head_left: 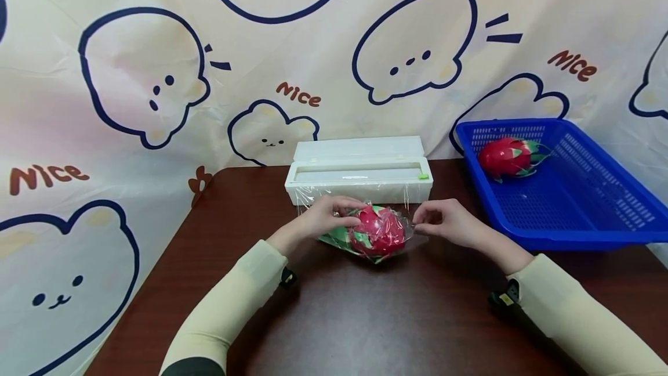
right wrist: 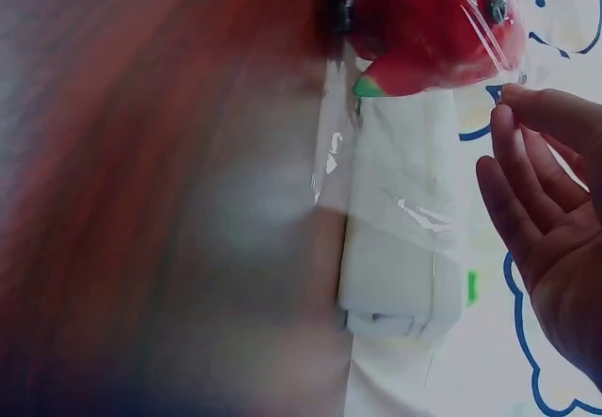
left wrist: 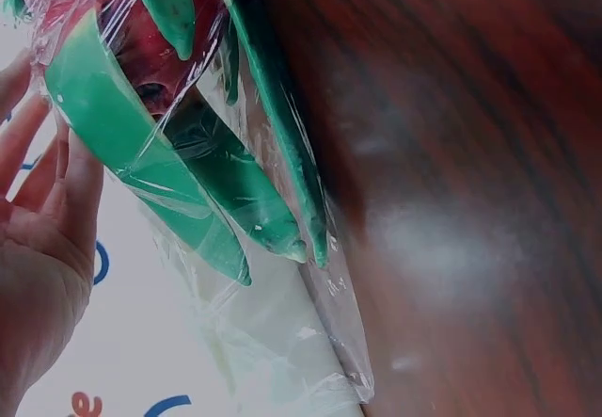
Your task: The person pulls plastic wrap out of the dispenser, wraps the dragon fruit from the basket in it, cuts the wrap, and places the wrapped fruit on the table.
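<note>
A red dragon fruit (head_left: 381, 231) with green leaf tips lies on the table before me, partly covered by clear cling film (left wrist: 350, 346). My left hand (head_left: 322, 217) rests on its left side, the fingers and thumb touching the filmed surface. In the left wrist view the fingers of that hand look fairly straight beside the green leaves (left wrist: 141, 149). At the fruit's right end, my right hand (head_left: 451, 222) pinches the film's edge between thumb and forefinger. Loose film also hangs below the fruit in the right wrist view.
Just behind the fruit stands a long white cling film box (head_left: 360, 191), its lid raised, with a green slider (head_left: 423, 177) at the right. A blue basket (head_left: 590, 237) on the right holds another dragon fruit (head_left: 506, 157). A patterned cloth backs the brown table (head_left: 334, 329).
</note>
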The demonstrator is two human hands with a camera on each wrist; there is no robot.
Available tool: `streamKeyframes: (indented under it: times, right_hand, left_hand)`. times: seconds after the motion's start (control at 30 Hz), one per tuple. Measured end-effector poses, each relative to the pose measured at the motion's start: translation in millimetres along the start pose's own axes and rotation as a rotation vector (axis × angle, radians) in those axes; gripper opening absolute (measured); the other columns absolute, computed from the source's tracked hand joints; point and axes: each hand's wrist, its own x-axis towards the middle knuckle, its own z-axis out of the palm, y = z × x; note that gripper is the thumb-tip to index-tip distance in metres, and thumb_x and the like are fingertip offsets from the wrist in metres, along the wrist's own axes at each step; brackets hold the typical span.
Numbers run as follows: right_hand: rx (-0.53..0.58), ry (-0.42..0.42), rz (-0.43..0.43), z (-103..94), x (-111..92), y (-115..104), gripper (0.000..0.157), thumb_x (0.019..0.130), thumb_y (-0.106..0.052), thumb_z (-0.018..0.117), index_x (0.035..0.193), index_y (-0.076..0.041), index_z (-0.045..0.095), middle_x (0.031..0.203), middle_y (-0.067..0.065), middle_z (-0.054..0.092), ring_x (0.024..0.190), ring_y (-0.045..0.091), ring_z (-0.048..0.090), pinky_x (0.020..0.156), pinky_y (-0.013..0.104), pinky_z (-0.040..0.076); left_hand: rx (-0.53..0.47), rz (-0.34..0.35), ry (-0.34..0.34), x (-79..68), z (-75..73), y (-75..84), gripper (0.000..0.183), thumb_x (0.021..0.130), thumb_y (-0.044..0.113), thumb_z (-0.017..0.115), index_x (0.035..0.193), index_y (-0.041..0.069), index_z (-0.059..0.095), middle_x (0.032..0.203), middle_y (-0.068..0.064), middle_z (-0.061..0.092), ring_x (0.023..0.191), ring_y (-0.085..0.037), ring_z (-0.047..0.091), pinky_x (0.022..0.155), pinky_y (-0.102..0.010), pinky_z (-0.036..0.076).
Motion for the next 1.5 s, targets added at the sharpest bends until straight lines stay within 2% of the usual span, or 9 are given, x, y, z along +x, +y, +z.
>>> streamKeyframes:
  times: [0.37, 0.5, 0.6, 0.77, 0.87, 0.97, 1.07, 1.27, 1.5]
  right_hand:
    - [0.101, 0.032, -0.023, 16.6, 21.1, -7.1, 0.014, 0.081, 0.001, 0.076, 0.087, -0.01, 0.07, 0.083, -0.002, 0.069, 0.076, 0.014, 0.064, 0.072, 0.027, 0.054]
    - [0.094, 0.036, -0.04, 18.6, 26.6, -11.5, 0.012, 0.082, 0.001, 0.076, 0.089, -0.008, 0.071, 0.085, -0.001, 0.07, 0.079, 0.015, 0.064, 0.076, 0.031, 0.054]
    - [0.081, 0.036, -0.05, 18.8, 26.4, -14.0, 0.012, 0.084, 0.0, 0.075, 0.09, -0.009, 0.07, 0.086, -0.002, 0.069, 0.079, 0.014, 0.063, 0.075, 0.03, 0.054]
    - [0.034, 0.091, -0.113, 17.5, 20.2, -18.6, 0.013, 0.086, -0.005, 0.073, 0.097, -0.014, 0.072, 0.094, -0.004, 0.068, 0.082, 0.013, 0.06, 0.068, 0.031, 0.053]
    - [0.01, 0.073, -0.154, 17.8, 16.6, -22.0, 0.024, 0.087, -0.011, 0.074, 0.11, -0.014, 0.072, 0.11, 0.0, 0.068, 0.097, 0.016, 0.063, 0.076, 0.036, 0.055]
    - [-0.009, -0.016, -0.166, 19.8, 14.0, -22.9, 0.043, 0.086, -0.018, 0.076, 0.127, -0.011, 0.065, 0.129, 0.006, 0.061, 0.114, 0.024, 0.059, 0.083, 0.042, 0.054]
    - [-0.013, -0.099, -0.147, 22.3, 12.3, -21.1, 0.062, 0.084, -0.023, 0.078, 0.139, -0.009, 0.054, 0.14, 0.011, 0.052, 0.122, 0.03, 0.054, 0.084, 0.044, 0.053]
    - [-0.021, -0.154, -0.091, 24.4, 15.4, -20.9, 0.081, 0.079, -0.027, 0.082, 0.147, -0.01, 0.042, 0.147, 0.01, 0.044, 0.128, 0.03, 0.049, 0.089, 0.039, 0.051]
    - [-0.11, -0.12, -0.092, 28.8, 23.5, -19.9, 0.089, 0.076, -0.03, 0.084, 0.147, -0.003, 0.039, 0.146, 0.016, 0.044, 0.127, 0.034, 0.048, 0.097, 0.049, 0.045]
  left_hand:
    - [-0.021, -0.047, -0.024, 3.4, 0.1, 0.8, 0.036, 0.089, 0.02, 0.072, 0.124, 0.013, 0.068, 0.122, -0.005, 0.066, 0.086, -0.012, 0.062, 0.076, -0.032, 0.051]
    - [-0.056, -0.051, -0.03, 3.1, -1.6, 0.7, 0.036, 0.09, 0.018, 0.072, 0.125, 0.013, 0.068, 0.118, -0.002, 0.067, 0.074, -0.012, 0.058, 0.065, -0.028, 0.048]
    - [-0.082, -0.061, -0.039, 2.7, -0.6, -1.2, 0.037, 0.09, 0.018, 0.071, 0.126, 0.013, 0.067, 0.103, -0.002, 0.071, 0.064, -0.012, 0.052, 0.057, -0.025, 0.043]
    - [-0.1, -0.055, -0.048, 3.0, 1.6, -3.5, 0.038, 0.09, 0.017, 0.071, 0.127, 0.012, 0.066, 0.095, -0.002, 0.072, 0.061, -0.01, 0.051, 0.054, -0.023, 0.042]
    - [-0.111, -0.048, -0.042, 2.8, 1.2, -2.6, 0.037, 0.09, 0.016, 0.072, 0.126, 0.012, 0.067, 0.098, -0.002, 0.072, 0.062, -0.01, 0.053, 0.056, -0.023, 0.044]
    - [-0.115, -0.04, -0.033, 2.7, 0.2, -1.6, 0.037, 0.09, 0.016, 0.072, 0.126, 0.011, 0.067, 0.101, -0.005, 0.072, 0.063, -0.011, 0.054, 0.056, -0.024, 0.045]
    - [-0.117, -0.039, -0.034, 3.3, -0.2, -1.1, 0.037, 0.09, 0.015, 0.071, 0.126, 0.008, 0.066, 0.103, -0.007, 0.072, 0.064, -0.012, 0.054, 0.057, -0.024, 0.046]
    - [-0.114, -0.108, -0.041, 3.8, -2.1, 1.2, 0.038, 0.09, 0.019, 0.071, 0.127, 0.01, 0.066, 0.095, -0.004, 0.073, 0.068, -0.013, 0.058, 0.061, -0.026, 0.05]
    - [-0.116, -0.181, -0.04, 9.0, -5.3, 0.5, 0.036, 0.091, 0.023, 0.07, 0.126, 0.012, 0.067, 0.095, 0.0, 0.072, 0.071, -0.013, 0.058, 0.065, -0.027, 0.051]
